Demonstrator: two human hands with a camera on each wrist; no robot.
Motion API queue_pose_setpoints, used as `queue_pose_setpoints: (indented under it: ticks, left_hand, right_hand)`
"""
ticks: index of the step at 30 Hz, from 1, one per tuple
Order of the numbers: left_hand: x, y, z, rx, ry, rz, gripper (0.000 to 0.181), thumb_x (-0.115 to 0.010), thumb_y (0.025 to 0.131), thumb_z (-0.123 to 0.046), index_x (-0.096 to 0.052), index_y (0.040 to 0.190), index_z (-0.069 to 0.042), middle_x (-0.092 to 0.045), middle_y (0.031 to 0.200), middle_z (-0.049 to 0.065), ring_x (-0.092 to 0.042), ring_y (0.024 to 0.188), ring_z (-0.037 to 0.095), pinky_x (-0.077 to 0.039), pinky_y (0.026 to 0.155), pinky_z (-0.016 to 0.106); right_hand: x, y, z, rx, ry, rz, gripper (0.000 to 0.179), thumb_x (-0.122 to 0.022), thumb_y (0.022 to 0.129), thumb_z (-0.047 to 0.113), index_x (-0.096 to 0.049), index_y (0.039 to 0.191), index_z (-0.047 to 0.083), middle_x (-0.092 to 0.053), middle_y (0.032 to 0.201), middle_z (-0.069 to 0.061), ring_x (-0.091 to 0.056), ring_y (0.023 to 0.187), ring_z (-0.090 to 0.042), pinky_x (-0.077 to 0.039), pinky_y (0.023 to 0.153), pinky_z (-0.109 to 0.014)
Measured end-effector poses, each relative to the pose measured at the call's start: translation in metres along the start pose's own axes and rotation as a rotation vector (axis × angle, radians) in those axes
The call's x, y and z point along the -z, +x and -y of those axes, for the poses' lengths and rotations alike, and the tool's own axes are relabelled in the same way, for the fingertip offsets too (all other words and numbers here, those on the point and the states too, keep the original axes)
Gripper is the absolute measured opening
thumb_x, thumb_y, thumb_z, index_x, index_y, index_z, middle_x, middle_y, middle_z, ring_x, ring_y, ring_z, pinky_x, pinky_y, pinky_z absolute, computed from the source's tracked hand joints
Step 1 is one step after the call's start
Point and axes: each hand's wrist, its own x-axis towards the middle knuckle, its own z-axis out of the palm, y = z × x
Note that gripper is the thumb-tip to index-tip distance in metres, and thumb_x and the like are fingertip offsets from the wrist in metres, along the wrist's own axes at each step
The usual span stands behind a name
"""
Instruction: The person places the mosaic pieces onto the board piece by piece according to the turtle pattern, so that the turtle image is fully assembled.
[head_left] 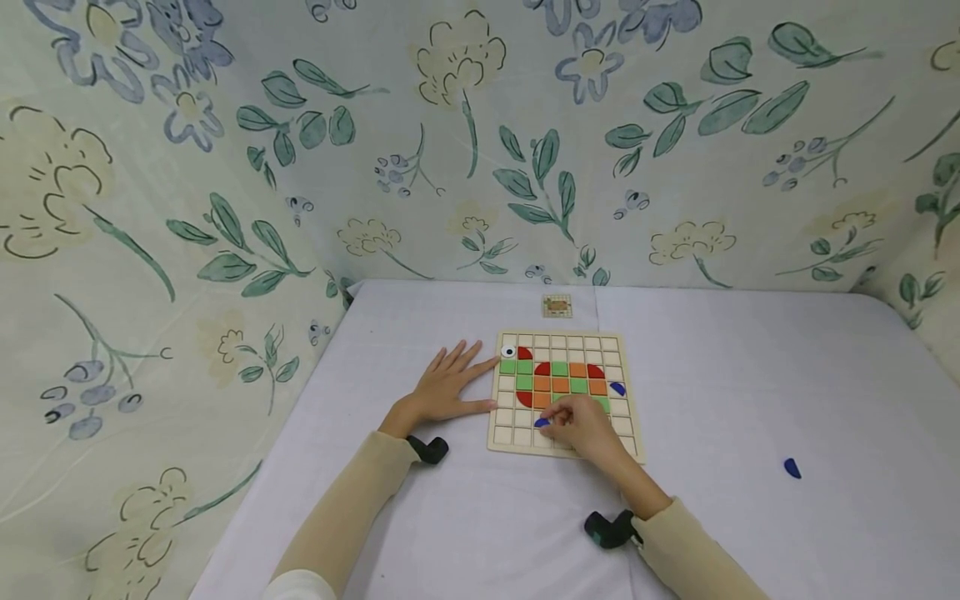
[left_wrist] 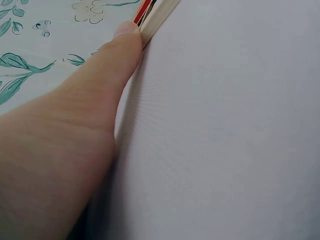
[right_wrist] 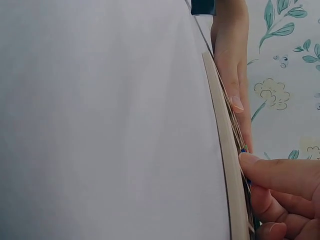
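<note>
A wooden grid board (head_left: 517, 436) lies on the table, its cells partly filled with red, green and orange pieces and a white eye piece (head_left: 508, 352). My left hand (head_left: 447, 387) lies with fingers spread at the board's left side, its thumb tip at the edge. My right hand (head_left: 581, 427) pinches a small blue half-round piece (head_left: 542, 423) between thumb and fingers over the lower rows. Part of the board is hidden under that hand. In the right wrist view, blue shows at the right thumb (right_wrist: 249, 159). Another blue half-round piece (head_left: 617, 389) sits in a cell near the right edge.
A small pattern card (head_left: 557, 306) lies behind the board. One loose blue half-round piece (head_left: 792, 468) rests on the white tablecloth (head_left: 720, 375) at the right. Flower-printed cloth (head_left: 465, 200) hangs behind the table and along its left side.
</note>
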Motion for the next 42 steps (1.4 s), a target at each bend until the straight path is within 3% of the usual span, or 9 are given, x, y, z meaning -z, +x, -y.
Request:
queue_pose_setpoints:
  ticks: [10, 17, 30, 36, 42]
  left_hand:
    - [0.0, 0.0, 0.0, -0.004, 0.003, -0.007, 0.086, -0.044, 0.086, -0.081, -0.018, 0.159, -0.042, -0.001, 0.167, 0.0, 0.007, 0.152, 0.026, 0.008, 0.119, 0.049]
    - [0.0, -0.001, -0.001, -0.004, 0.001, -0.012, 0.087, -0.045, 0.086, -0.081, -0.019, 0.159, -0.041, -0.002, 0.167, 0.0, 0.007, 0.152, 0.026, 0.006, 0.119, 0.05]
    - [0.001, -0.001, -0.002, 0.006, 0.0, -0.004, 0.086, -0.045, 0.086, -0.081, -0.018, 0.159, -0.042, 0.0, 0.167, -0.002, 0.008, 0.152, 0.025, 0.008, 0.119, 0.049]
    - [-0.003, 0.0, 0.0, -0.002, -0.002, -0.018, 0.088, -0.042, 0.085, -0.083, -0.018, 0.159, -0.042, -0.001, 0.167, -0.002, 0.007, 0.152, 0.026, 0.006, 0.119, 0.05]
    - [-0.002, 0.0, 0.0, -0.014, -0.01, -0.029, 0.088, -0.043, 0.085, -0.083, -0.02, 0.159, -0.04, -0.003, 0.168, 0.0, 0.006, 0.152, 0.027, 0.004, 0.12, 0.052]
  right_hand:
    - [0.009, -0.001, -0.004, 0.007, 0.055, 0.014, 0.015, -0.082, 0.081, 0.004, -0.076, 0.094, 0.001, -0.059, 0.069, 0.0, -0.048, 0.064, -0.015, -0.039, 0.053, -0.023]
    - [0.03, -0.006, -0.011, 0.084, 0.068, 0.005, 0.017, -0.08, 0.084, 0.008, -0.076, 0.1, 0.0, -0.058, 0.071, -0.001, -0.048, 0.065, -0.016, -0.04, 0.055, -0.022]
    - [0.095, -0.033, -0.031, 0.062, -0.047, -0.127, 0.024, -0.079, 0.086, 0.012, -0.074, 0.105, -0.002, -0.054, 0.074, -0.004, -0.045, 0.069, -0.017, -0.037, 0.055, -0.023]
    - [0.129, -0.053, -0.053, 0.031, -0.154, -0.184, 0.027, -0.078, 0.088, 0.017, -0.074, 0.109, 0.0, -0.053, 0.077, -0.005, -0.044, 0.07, -0.016, -0.036, 0.053, -0.024]
    - [0.168, -0.076, -0.082, 0.071, -0.179, -0.209, 0.027, -0.078, 0.089, 0.017, -0.073, 0.11, 0.001, -0.052, 0.076, -0.002, -0.044, 0.065, -0.012, -0.035, 0.049, -0.026]
